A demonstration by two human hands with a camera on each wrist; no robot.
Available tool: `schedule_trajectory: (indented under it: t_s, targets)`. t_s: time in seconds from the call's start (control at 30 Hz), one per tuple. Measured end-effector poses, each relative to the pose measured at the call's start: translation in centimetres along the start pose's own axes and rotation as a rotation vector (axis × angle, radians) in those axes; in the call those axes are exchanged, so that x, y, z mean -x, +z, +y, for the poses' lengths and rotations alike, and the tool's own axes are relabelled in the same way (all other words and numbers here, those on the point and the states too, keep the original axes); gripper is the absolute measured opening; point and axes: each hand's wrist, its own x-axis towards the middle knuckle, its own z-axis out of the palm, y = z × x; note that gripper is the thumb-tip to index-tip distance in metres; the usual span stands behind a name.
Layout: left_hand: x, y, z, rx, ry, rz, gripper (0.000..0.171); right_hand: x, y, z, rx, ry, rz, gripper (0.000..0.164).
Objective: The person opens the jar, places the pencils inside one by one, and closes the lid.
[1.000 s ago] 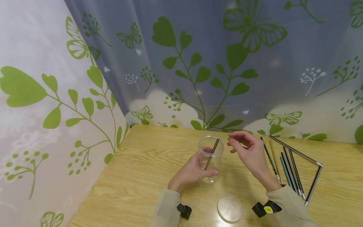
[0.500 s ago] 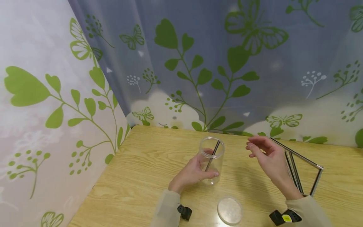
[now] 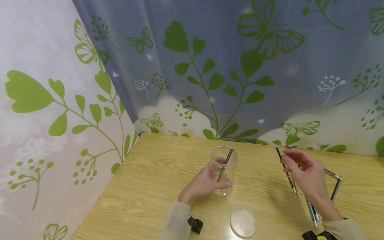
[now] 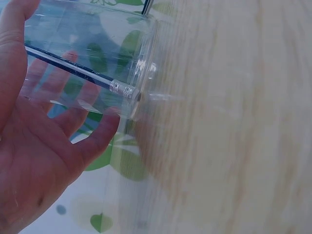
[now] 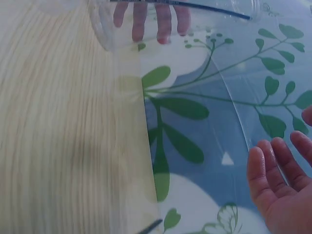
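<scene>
My left hand (image 3: 204, 181) grips a clear plastic jar (image 3: 230, 173) that stands upright on the table, thumb in front and fingers behind. Inside leans a single dark striped pencil (image 3: 225, 164); its eraser end (image 4: 127, 91) is at the jar's bottom in the left wrist view. To the right, my right hand (image 3: 307, 173) hovers with loosely bent fingers and nothing between them. Its fingertips overlap a black pencil (image 3: 287, 171) in the head view. A teal pencil (image 3: 311, 213) shows below the hand, and other pencils are partly hidden by hand and forearm.
A round clear lid (image 3: 243, 222) lies flat near the jar, toward the front. A black and silver angled strip (image 3: 336, 187) lies beyond the pencils at right. A patterned curtain (image 3: 210, 66) hangs along the table's back edge.
My right hand has moved away from the jar, rightward to over the pencils. My left hand, the jar and the pencil in it stay in place.
</scene>
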Motion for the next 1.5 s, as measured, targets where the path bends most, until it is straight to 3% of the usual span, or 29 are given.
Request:
schedule_trajectory:
  t_s: [0.27,0.63,0.73,0.87,1.1,1.5]
  targets:
    - [0.1,-0.1,0.0,-0.005,-0.001,-0.008,0.072,0.8,-2.4,0.8,0.064,0.098,0.035,0.02]
    - [0.2,-0.1,-0.2,0.022,-0.007,-0.006,0.073,1.2,-5.1,2.4,-0.06,0.196,0.129,0.018]
    - [0.2,-0.1,-0.2,0.022,-0.006,-0.003,0.073,1.3,-5.7,3.0,0.007,0.209,0.151,0.018]
    - [0.3,-0.1,-0.2,0.03,-0.012,-0.004,0.073,1.3,-6.8,4.0,0.179,0.219,0.149,0.017]
    - [0.2,-0.1,-0.1,0.016,-0.002,0.0,0.074,0.2,-8.3,5.8,0.339,0.24,0.131,0.011]
    - [0.1,-0.1,-0.1,0.017,0.003,-0.005,0.074,-3.0,-9.4,8.0,0.566,0.257,0.073,0.045]
